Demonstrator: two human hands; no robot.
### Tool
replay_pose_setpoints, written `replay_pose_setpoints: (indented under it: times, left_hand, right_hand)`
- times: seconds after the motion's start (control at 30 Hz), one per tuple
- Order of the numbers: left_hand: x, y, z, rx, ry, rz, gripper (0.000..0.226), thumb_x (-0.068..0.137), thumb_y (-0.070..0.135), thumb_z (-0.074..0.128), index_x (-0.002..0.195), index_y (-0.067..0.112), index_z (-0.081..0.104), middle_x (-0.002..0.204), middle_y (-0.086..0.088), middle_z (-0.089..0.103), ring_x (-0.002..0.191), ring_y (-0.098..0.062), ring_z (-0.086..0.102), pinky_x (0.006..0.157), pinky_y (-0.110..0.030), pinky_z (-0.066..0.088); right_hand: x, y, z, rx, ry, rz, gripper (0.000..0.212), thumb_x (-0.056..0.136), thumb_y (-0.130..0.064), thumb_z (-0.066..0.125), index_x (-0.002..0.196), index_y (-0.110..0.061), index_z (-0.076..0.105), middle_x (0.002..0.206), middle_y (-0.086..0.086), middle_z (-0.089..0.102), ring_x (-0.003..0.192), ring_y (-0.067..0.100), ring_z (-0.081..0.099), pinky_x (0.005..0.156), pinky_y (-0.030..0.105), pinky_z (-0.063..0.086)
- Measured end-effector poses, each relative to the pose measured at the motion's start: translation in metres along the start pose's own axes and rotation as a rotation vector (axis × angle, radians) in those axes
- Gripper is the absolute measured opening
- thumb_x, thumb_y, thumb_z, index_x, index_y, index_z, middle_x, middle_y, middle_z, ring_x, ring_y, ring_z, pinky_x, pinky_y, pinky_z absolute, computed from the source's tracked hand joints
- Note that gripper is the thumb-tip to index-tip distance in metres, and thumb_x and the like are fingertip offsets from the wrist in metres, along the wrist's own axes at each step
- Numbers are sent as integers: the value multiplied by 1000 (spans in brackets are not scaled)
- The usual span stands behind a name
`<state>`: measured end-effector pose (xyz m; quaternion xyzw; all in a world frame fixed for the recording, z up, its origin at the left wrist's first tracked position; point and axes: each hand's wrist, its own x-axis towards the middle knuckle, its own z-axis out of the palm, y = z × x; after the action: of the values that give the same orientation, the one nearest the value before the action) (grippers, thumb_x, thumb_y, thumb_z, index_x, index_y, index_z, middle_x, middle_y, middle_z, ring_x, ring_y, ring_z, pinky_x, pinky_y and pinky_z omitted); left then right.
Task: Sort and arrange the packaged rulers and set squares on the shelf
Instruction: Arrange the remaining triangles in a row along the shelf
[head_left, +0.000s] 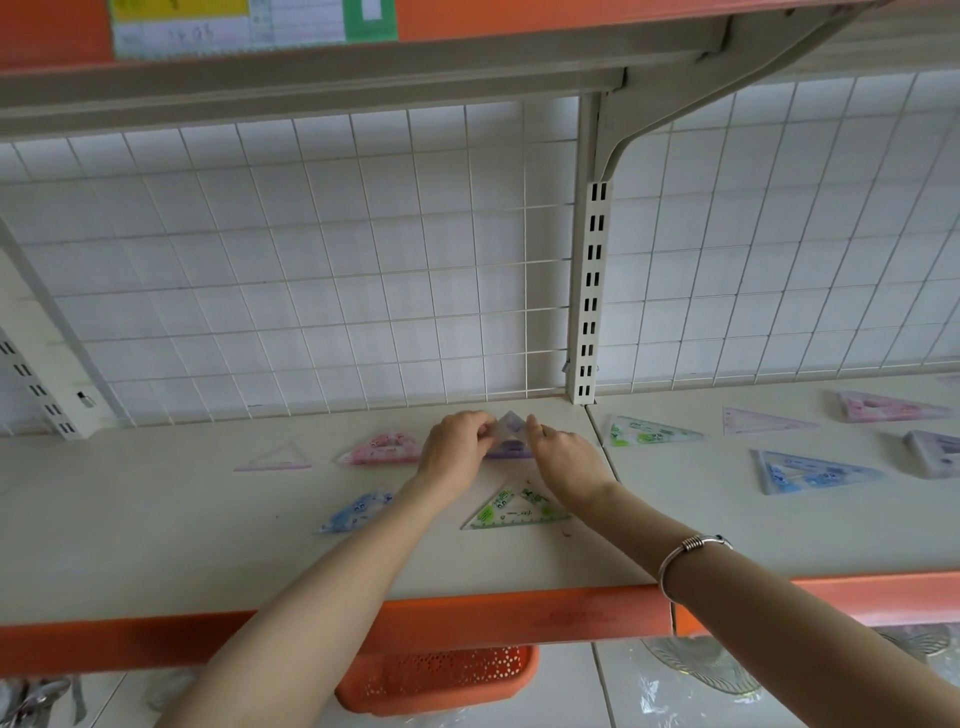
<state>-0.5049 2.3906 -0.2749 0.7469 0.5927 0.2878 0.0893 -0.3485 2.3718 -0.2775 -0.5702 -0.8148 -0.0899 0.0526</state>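
Both the left hand (454, 447) and the right hand (563, 457) pinch a purple packaged set square (511, 436) at the back of the shelf (208, 545), between the pink set square (382, 450) and the green set square (519, 509).

White wire grid (311, 260) at back. Slotted post (589, 291) upright right of centre, bracket (675, 119) angling from its top. Label (234, 26) and green tag (370, 18) top left. Orange basket (441, 680) on the floor below, fan (701, 665) under plastic to its right.
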Motion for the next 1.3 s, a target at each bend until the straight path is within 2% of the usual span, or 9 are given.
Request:
replay_pose_setpoints:
  times: [0.17, 0.37, 0.47, 0.57, 0.73, 0.9, 1.13, 1.23, 1.3]
  left_hand:
    - [20, -4, -8, -169, -209, -110, 11, 86, 10, 67, 95, 3, 66, 83, -6, 61, 77, -19, 54, 70, -27, 39]
    - [39, -1, -25, -212, -319, -149, 21, 90, 15, 63, 104, -1, 66, 89, -6, 61, 81, -17, 54, 68, -24, 38]
    - [41, -1, -30, -238, -357, -175, 25, 92, 16, 62, 106, -4, 66, 87, -7, 63, 79, -17, 53, 67, -25, 36]
    - [40, -2, -29, -295, -288, -219, 30, 89, 19, 67, 113, 1, 66, 108, -12, 67, 98, -21, 60, 81, -25, 43]
    - [34, 1, -25, -319, -99, -264, 24, 79, 17, 76, 101, 10, 70, 92, -8, 64, 88, -18, 60, 58, -17, 42]
    - [35, 4, -26, -291, -85, -266, 23, 81, 15, 75, 101, 6, 73, 100, -12, 71, 86, -17, 61, 62, -13, 37]
    - [33, 1, -31, -277, -363, -269, 39, 77, 29, 79, 109, 9, 71, 106, 0, 69, 105, -15, 63, 74, -16, 44]
    - [29, 2, -32, -206, -440, -258, 56, 70, 14, 84, 121, 7, 62, 114, 0, 64, 100, -9, 57, 56, -2, 39]
    - [29, 0, -31, -161, -427, -237, 63, 68, 4, 83, 125, 3, 59, 121, -8, 64, 102, -13, 59, 65, -7, 42]
  right_hand:
    - [8, 11, 3, 395, 15, 106, 32, 87, -2, 45, 118, -9, 50, 109, 15, 61, 97, 37, 57, 69, 33, 39]
    - [14, 19, -4, 519, 80, 120, 43, 79, -1, 59, 121, -10, 55, 112, 13, 62, 102, 34, 58, 81, 36, 48]
    - [16, 20, -6, 505, 104, 157, 19, 85, -6, 57, 104, -7, 61, 100, 15, 65, 96, 35, 58, 74, 35, 43]
    - [16, 19, -10, 517, 80, 180, 2, 86, -11, 57, 86, -11, 60, 92, 18, 64, 87, 34, 56, 66, 32, 34]
    - [23, 17, -12, 469, 36, 195, 14, 87, -13, 57, 97, -5, 64, 94, 17, 65, 91, 35, 58, 70, 32, 39]
    - [29, 14, -11, 468, 81, 223, 15, 78, -5, 58, 92, -7, 65, 87, 17, 66, 87, 36, 58, 70, 35, 45]
    - [32, 18, -9, 502, 19, 248, 20, 75, -7, 66, 94, -6, 72, 92, 15, 70, 90, 32, 63, 78, 37, 52]
    - [34, 18, -10, 504, -6, 244, 21, 74, -8, 70, 95, -6, 73, 93, 13, 70, 91, 29, 63, 81, 38, 53]
    - [36, 17, -11, 507, -25, 248, 22, 74, -8, 73, 96, -8, 73, 94, 13, 70, 91, 28, 64, 81, 37, 54]
